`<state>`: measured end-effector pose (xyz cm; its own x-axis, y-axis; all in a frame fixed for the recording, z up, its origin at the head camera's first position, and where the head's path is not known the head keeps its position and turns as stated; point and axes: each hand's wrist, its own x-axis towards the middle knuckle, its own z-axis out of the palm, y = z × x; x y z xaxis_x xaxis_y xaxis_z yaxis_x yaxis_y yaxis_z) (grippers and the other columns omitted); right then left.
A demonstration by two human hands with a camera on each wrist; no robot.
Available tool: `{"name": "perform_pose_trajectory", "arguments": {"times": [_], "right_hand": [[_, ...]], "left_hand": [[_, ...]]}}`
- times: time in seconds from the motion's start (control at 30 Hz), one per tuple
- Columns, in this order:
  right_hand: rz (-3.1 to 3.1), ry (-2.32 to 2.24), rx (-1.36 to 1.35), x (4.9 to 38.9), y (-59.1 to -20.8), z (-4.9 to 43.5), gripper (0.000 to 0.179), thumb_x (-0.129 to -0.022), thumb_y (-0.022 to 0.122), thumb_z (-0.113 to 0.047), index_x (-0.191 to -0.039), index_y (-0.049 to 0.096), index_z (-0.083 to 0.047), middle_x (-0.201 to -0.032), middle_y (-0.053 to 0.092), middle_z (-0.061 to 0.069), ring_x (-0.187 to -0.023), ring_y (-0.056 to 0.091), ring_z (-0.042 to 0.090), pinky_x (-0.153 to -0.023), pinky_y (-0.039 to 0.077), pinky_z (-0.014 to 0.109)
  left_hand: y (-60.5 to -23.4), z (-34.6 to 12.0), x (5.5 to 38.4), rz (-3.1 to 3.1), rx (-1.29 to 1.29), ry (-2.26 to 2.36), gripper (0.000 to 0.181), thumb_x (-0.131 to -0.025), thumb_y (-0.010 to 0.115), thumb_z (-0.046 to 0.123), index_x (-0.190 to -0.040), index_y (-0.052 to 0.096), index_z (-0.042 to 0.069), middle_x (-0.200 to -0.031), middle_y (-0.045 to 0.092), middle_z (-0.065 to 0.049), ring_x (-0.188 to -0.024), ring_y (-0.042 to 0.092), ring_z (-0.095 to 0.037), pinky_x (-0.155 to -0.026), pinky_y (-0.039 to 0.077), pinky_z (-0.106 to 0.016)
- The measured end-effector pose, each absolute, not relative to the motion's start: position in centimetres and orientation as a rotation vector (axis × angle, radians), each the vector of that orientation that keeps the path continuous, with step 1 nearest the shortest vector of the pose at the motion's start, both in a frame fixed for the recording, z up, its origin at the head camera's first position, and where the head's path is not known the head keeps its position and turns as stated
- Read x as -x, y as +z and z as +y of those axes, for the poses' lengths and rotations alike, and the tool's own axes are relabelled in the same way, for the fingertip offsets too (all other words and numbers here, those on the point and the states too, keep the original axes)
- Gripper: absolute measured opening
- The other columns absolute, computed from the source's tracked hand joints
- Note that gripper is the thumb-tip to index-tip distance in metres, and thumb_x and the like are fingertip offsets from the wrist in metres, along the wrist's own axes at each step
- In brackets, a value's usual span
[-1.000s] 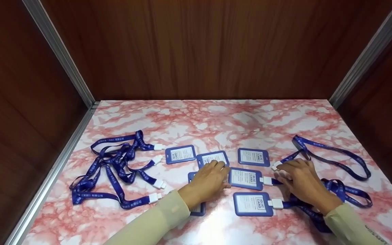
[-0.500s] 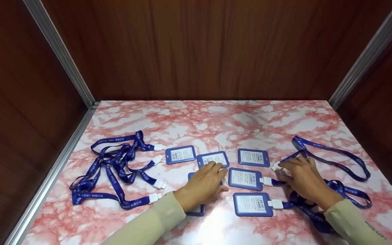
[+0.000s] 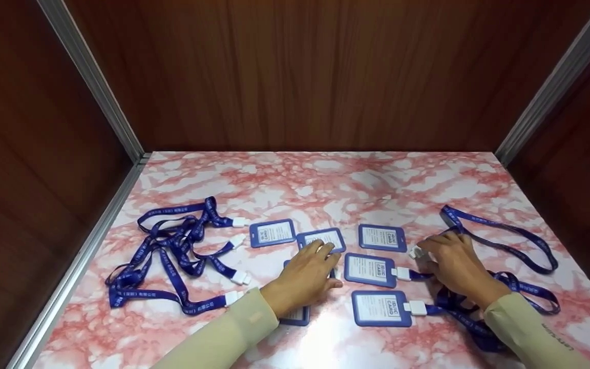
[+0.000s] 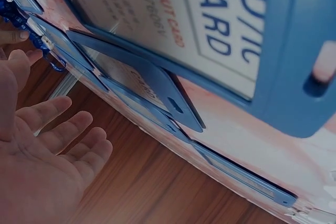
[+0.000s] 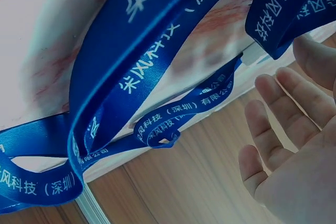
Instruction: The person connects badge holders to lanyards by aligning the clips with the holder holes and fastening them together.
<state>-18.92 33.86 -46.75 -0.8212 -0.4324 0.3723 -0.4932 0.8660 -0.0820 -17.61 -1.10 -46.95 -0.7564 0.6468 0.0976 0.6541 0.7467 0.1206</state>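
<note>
Lying on a pink and white worktop (image 3: 274,184): blue card holders (image 3: 273,233) midway between its side edges, and blue straps (image 3: 130,277) near its left and right edges.

A left hand (image 3: 302,279) has its fingers a bit spread, holding nothing, above one card holder (image 3: 328,238); I cannot tell if they touch. A right hand (image 3: 456,264) has loosely bent fingers, with a gap by the thumb, at a white clip (image 3: 417,252) close to another card holder (image 3: 382,238) but not joined to it. The left straps could knot if one is pulled fast, as they are all mixed up. The right sleeve (image 3: 530,333) could drag straps, as it crosses over them. Cards say "ID/IC CARD". Straps show Chinese writing, with 科技 and 深圳; the sleeve's letters are too blurry.
</note>
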Motion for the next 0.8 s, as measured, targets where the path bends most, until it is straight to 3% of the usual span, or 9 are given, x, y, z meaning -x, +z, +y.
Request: {"name": "perform_pose_trajectory", "arguments": {"times": [0.4,0.8], "right_hand": [[-2.749,0.221,-0.679,20.0,-46.8,33.7,0.033,-0.077,0.084,-0.003,-0.108,0.075,-0.009,-0.113,0.074,0.013,-0.104,0.060,0.036,-0.088,0.036,0.060],[-2.794,0.234,-0.699,20.5,-46.9,33.7,0.034,-0.075,0.089,-0.007,-0.106,0.076,-0.010,-0.111,0.074,0.010,-0.104,0.060,0.034,-0.087,0.034,0.057]], "left_hand": [[-47.0,-1.2,17.6,-2.892,1.085,-0.213,0.064,-0.100,0.061,0.050,-0.149,0.053,0.010,-0.155,0.047,-0.012,-0.146,0.039,-0.033,-0.121,0.029,-0.046],[-46.8,-1.2,17.8,-2.910,1.101,-0.229,0.065,-0.101,0.060,0.050,-0.151,0.050,0.010,-0.157,0.044,-0.013,-0.147,0.037,-0.034,-0.122,0.027,-0.046]]}}
